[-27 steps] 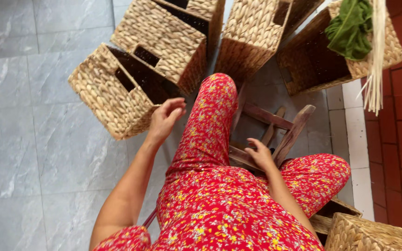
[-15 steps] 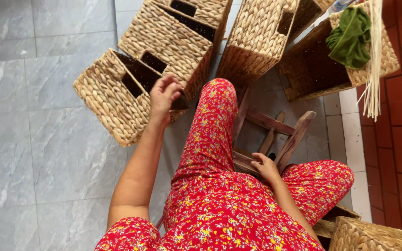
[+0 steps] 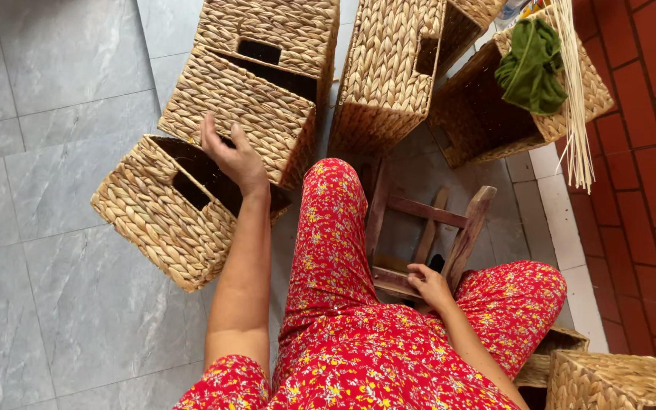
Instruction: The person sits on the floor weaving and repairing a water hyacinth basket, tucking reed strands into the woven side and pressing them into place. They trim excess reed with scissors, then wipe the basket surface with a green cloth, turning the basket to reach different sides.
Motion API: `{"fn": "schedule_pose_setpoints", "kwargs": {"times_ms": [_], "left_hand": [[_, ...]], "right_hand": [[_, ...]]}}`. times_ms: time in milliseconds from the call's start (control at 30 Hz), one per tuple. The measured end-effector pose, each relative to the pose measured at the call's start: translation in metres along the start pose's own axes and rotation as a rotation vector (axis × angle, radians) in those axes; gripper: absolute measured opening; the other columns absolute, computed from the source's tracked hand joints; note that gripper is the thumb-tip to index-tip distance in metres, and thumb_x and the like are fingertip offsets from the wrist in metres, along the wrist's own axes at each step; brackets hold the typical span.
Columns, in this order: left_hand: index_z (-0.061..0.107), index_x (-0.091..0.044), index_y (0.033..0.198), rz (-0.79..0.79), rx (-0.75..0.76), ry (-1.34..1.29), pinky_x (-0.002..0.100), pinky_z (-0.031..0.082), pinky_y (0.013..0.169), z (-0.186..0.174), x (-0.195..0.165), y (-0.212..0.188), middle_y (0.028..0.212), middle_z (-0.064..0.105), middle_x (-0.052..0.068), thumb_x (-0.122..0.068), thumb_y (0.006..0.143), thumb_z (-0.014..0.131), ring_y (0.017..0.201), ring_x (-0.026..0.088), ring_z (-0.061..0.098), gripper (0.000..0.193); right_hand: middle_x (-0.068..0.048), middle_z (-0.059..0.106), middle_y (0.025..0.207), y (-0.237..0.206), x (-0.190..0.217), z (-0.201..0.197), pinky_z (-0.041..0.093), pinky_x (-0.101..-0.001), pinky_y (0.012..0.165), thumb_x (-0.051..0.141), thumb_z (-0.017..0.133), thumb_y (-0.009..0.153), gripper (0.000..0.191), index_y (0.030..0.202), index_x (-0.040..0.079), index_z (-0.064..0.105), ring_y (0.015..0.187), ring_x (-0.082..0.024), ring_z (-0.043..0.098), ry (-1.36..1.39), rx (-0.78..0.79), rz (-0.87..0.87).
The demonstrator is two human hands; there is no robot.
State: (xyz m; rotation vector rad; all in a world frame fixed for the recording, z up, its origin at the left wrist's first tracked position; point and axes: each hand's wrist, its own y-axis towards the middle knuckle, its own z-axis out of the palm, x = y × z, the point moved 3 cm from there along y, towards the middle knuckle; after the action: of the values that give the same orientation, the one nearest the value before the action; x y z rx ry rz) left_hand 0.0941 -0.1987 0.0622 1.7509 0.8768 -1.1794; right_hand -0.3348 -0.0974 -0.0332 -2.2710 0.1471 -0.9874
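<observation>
Grey tile floor (image 3: pixel 55 319) carries woven baskets. Left hand (image 3: pixel 231 156), grip spread open, touches basket (image 3: pixel 168 216) rim at 10 o'clock. Right hand (image 3: pixel 428 285), grip curled, rests on stool (image 3: pixel 427 235) at 4 o'clock.

Square woven straw basket (image 3: pixel 609 383): cut off by bottom and right edges. Tall woven basket (image 3: pixel 282 23): top cropped. Left hand (image 3: pixel 231 156): fingers (image 3: pixel 208 130) partly hidden at the tilted open woven basket (image 3: pixel 162 220); grasp unclear.
</observation>
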Motion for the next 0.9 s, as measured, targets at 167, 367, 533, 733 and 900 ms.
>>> {"fn": "schedule_pose_setpoints", "kwargs": {"times_ms": [167, 367, 533, 733, 900], "left_hand": [[0.064, -0.003, 0.135, -0.087, 0.249, -0.054, 0.034, 0.054, 0.103, 0.044, -0.002, 0.047, 0.134, 0.065, 0.012, -0.011, 0.102, 0.058, 0.122, 0.021, 0.066, 0.035], [0.060, 0.000, 0.135, -0.115, 0.549, -0.297, 0.031, 0.053, 0.102, 0.093, 0.003, 0.003, 0.131, 0.067, 0.011, -0.005, 0.102, 0.058, 0.117, 0.017, 0.066, 0.033], [0.064, 0.002, 0.130, -0.069, 0.724, -0.380, 0.030, 0.054, 0.101, 0.088, -0.018, -0.097, 0.123, 0.069, 0.010, -0.002, 0.107, 0.057, 0.111, 0.016, 0.067, 0.025], [0.067, -0.003, 0.125, 0.238, 1.069, -0.314, 0.031, 0.056, 0.098, 0.064, -0.052, -0.189, 0.114, 0.074, 0.009, 0.001, 0.103, 0.057, 0.108, 0.019, 0.072, 0.024], [0.076, -0.008, 0.113, 0.700, 1.011, 0.070, 0.037, 0.055, 0.088, 0.054, -0.052, -0.214, 0.101, 0.074, 0.011, 0.005, 0.093, 0.068, 0.094, 0.026, 0.071, 0.025]], "right_hand": [[-0.010, 0.079, 0.102, 0.010, 0.014, -0.005, 0.058, -0.0335, 0.082, 0.020, 0.072, 0.089, 0.038, 0.126, 0.013, 0.070, 0.092, -0.020, 0.074, 0.016, 0.004, 0.023], [-0.015, 0.077, 0.103, 0.020, 0.017, -0.023, 0.057, -0.0363, 0.084, 0.024, 0.071, 0.090, 0.036, 0.125, 0.014, 0.070, 0.095, -0.024, 0.074, -0.057, -0.097, -0.082], [-0.013, 0.077, 0.105, 0.013, 0.003, -0.044, 0.057, -0.0360, 0.083, 0.021, 0.067, 0.093, 0.029, 0.120, 0.011, 0.071, 0.095, -0.023, 0.075, 0.052, -0.242, -0.183], [-0.009, 0.078, 0.101, -0.008, -0.025, -0.072, 0.058, -0.0303, 0.078, 0.014, 0.071, 0.092, 0.026, 0.118, 0.007, 0.073, 0.087, -0.015, 0.074, 0.262, -0.427, -0.256], [-0.006, 0.078, 0.100, -0.055, -0.057, -0.121, 0.059, -0.0247, 0.083, 0.008, 0.063, 0.099, 0.024, 0.121, 0.005, 0.071, 0.092, -0.009, 0.073, 0.548, -0.580, -0.290]]}}
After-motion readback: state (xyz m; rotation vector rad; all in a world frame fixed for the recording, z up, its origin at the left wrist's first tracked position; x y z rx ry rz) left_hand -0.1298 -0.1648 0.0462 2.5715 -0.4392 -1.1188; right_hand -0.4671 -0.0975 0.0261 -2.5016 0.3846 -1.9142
